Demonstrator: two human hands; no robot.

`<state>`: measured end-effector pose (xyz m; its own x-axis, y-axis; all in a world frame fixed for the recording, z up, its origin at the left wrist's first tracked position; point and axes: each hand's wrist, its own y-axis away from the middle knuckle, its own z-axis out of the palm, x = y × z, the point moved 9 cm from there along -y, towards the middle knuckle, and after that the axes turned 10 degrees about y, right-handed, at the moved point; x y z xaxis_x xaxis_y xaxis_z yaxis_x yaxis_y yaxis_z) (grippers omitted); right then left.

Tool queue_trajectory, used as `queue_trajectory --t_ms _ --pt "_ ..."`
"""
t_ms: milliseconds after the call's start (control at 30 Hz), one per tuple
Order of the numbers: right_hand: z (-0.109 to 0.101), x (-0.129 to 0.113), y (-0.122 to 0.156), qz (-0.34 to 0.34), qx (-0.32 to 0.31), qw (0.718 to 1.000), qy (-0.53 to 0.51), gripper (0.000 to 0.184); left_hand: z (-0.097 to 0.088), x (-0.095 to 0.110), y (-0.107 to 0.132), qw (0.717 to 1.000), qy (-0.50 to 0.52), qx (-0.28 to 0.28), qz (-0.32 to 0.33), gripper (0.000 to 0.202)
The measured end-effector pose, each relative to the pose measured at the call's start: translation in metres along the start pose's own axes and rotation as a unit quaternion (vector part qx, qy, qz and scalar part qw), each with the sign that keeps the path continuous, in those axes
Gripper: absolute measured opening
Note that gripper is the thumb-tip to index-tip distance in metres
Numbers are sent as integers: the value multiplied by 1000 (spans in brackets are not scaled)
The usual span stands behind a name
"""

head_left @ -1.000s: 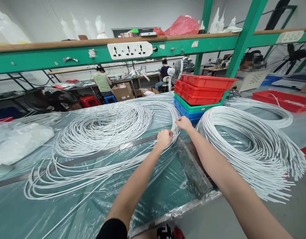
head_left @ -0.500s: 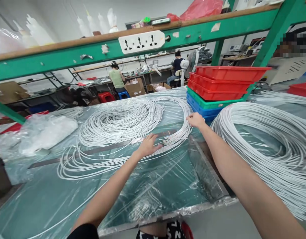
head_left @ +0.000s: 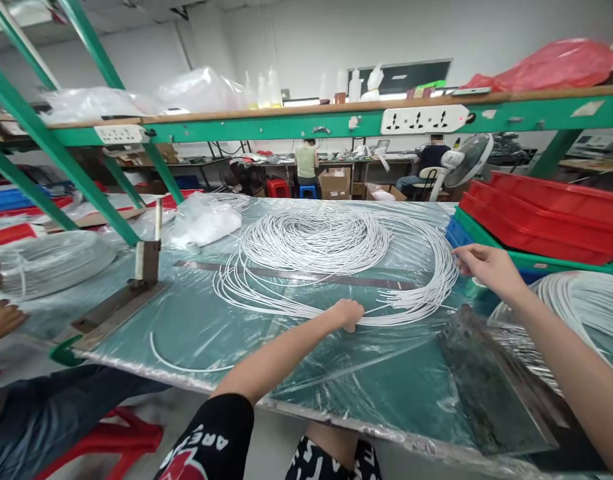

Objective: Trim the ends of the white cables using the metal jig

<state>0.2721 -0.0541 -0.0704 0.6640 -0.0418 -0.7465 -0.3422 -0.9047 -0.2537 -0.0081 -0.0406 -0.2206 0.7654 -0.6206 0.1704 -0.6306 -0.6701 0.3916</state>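
Note:
Several white cables lie in a loose bent bundle on the plastic-covered bench, their cut ends fanned out at the right. My left hand is closed around the front run of this bundle, fingers curled under and partly hidden. At the bundle's right-hand bend, my right hand has its fingertips pinched at the outer edge of the cables. Behind the bundle sits a larger tangled coil of white cable. One short loose cable curves near the front edge, left of my left forearm.
Red trays are stacked at the right, beside another cable coil. A metal plate lies at the front right. A brown bracket-like fixture stands left. A co-worker's hand is near a wrapped coil. A green shelf beam spans above.
My view has turned left, bringing the fixture and the co-worker at the left into sight. My left hand has gone from spread fingers over the bundle to closed around it. The right hand stays at the bend.

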Motion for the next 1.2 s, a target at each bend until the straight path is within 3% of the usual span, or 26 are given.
queue_trajectory --t_ms 100,167,200,300,333,400,500,567,733,933,1200 --pt "-21 -56 60 -64 4 994 -86 27 4 3 1 1000 0 25 12 41" --pt "-16 -85 112 -85 -8 988 -131 32 5 5 4 998 0 51 23 37" --pt "-2 -94 138 -79 -32 985 -151 33 5 5 5 998 0 64 28 38" --pt "85 -92 209 8 -200 943 -266 30 6 6 10 995 1 96 35 50" --pt "117 -82 225 67 -234 913 -328 30 7 6 11 994 2 100 36 53" --pt "174 -55 246 223 -243 827 -454 30 10 6 13 994 2 100 41 48" --pt "228 -23 251 411 -179 703 -552 12 13 10 18 994 -1 97 53 34" --pt "240 -17 239 448 -143 674 -570 10 13 12 24 993 -4 103 62 31" --pt "242 -19 215 463 -109 680 -558 20 11 14 51 990 -4 120 69 30" --pt "241 -10 206 453 -8 667 -591 11 18 13 79 990 3 116 80 35" --pt "243 -3 207 462 24 661 -590 16 29 15 75 991 41 118 38 36"
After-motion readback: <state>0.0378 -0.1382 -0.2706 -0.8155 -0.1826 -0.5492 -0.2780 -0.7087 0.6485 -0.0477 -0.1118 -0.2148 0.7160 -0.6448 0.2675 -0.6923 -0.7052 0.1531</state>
